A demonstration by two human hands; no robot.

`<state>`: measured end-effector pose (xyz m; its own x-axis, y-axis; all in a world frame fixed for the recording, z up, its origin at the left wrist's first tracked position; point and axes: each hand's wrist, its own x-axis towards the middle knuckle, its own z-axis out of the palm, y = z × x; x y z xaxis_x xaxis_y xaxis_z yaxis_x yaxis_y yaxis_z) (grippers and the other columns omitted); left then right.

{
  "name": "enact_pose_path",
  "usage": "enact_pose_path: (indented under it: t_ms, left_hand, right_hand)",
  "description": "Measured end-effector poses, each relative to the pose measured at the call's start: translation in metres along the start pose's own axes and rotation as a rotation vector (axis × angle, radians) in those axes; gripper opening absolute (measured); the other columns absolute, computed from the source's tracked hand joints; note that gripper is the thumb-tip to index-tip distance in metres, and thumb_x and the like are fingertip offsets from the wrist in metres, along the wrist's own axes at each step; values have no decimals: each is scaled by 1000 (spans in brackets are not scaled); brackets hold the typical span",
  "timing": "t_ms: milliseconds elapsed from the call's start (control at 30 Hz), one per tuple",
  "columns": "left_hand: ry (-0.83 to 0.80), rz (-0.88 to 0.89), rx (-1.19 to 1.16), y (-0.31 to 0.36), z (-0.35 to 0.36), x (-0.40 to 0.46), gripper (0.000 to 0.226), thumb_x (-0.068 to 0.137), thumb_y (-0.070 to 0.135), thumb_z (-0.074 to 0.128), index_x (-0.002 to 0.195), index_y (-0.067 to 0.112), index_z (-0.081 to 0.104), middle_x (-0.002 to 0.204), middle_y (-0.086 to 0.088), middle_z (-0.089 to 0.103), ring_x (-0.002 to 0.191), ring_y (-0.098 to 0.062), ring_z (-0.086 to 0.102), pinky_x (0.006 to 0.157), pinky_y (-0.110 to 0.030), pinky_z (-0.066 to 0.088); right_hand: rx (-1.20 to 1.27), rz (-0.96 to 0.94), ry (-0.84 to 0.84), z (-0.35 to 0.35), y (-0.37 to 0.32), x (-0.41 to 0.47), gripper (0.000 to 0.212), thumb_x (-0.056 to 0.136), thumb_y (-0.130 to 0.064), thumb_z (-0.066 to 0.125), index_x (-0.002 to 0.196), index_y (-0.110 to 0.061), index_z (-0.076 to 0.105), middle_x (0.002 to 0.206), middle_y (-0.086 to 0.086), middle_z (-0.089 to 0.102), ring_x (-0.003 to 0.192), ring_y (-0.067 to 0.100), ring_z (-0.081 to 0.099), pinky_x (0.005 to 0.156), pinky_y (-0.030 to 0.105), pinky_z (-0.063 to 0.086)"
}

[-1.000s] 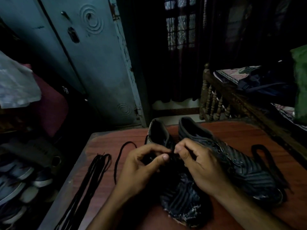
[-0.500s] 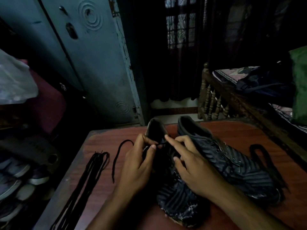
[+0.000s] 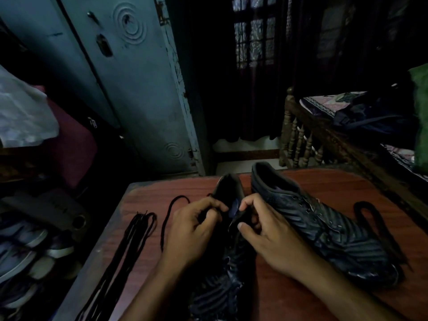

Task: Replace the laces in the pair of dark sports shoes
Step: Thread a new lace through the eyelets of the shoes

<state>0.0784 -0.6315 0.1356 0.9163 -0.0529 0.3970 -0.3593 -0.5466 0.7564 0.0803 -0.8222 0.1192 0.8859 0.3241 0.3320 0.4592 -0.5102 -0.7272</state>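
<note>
Two shoes (image 3: 324, 230) on table (image 3: 301, 295); lace bundle (image 3: 129, 246) left, loose lace (image 3: 379, 230) right.

I see a dim home bedroom: bed (image 3: 342, 105) with wooden railing (image 3: 298, 144), steel wardrobe (image 3: 139, 89), curtained window (image 3: 254, 38), shoe pile (image 3: 27, 249).

Dim room, low light. Reddish wooden table (image 3: 324, 186) at 6 o'clock. Blue-grey metal cupboard (image 3: 139, 89) at 11. Barred window (image 3: 254, 35) behind dark curtain (image 3: 231, 100) at 12. Wooden bed rail (image 3: 298, 140) at 2; possibly shoes, shelf at 8.
</note>
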Motion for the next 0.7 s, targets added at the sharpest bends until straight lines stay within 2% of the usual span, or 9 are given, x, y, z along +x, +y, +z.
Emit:
enact_pose_path:
  t_ms: [100,200,267,467,600,633,700]
  left_hand:
    - [-65,-39,23,-3,-4,2,26,90,12,70,85,37,73,82,17,74,73,-5,69,64,-25,53]
    - [-112,-36,34,-2,-8,4,25,85,13,80,89,37,74,85,22,74,79,4,70,67,-10,48]
    - [-108,-24,49,-1,-9,4,24,84,16,83,90,37,73,87,27,74,82,8,69,69,-5,44]
    - [-31,-7,82,-4,-3,2,19,88,19,79,82,34,68,84,22,71,77,3,67,64,-13,46]
    - [-70,-19,-24,-7,-7,3,22,91,13,76,94,34,69,92,17,73,90,-2,70,79,-25,55]
    - [-93,-13,-44,-7,-9,4,23,92,12,75,97,34,70,94,17,74,93,-3,70,82,-25,55]
    - [-134,15,-8,-8,-13,6,20,93,13,74,95,33,73,94,22,73,91,3,69,80,-18,52]
  right_hand:
    - [20,-6,8,-2,0,1,24,94,-28,65,104,-31,44,96,-24,48,75,-3,50,66,11,37]
    - [51,-6,-8,-2,0,2,25,93,-29,68,102,-30,44,93,-28,48,81,-3,51,67,10,38]
    - [60,-7,-6,-1,2,2,25,93,-29,67,102,-30,44,95,-28,48,84,-2,52,68,10,39]
    - [61,-40,14,-2,4,2,19,97,-27,64,105,-32,47,97,-27,47,85,2,51,68,12,38]
    - [67,-53,51,2,7,2,16,97,-26,63,104,-32,49,91,-25,46,87,6,51,71,13,37]
    - [78,-54,61,2,8,3,16,97,-26,63,104,-32,50,90,-25,46,87,7,51,71,14,37]
    - [93,-58,74,4,10,4,15,98,-26,62,104,-32,50,89,-23,46,86,8,51,72,15,38]
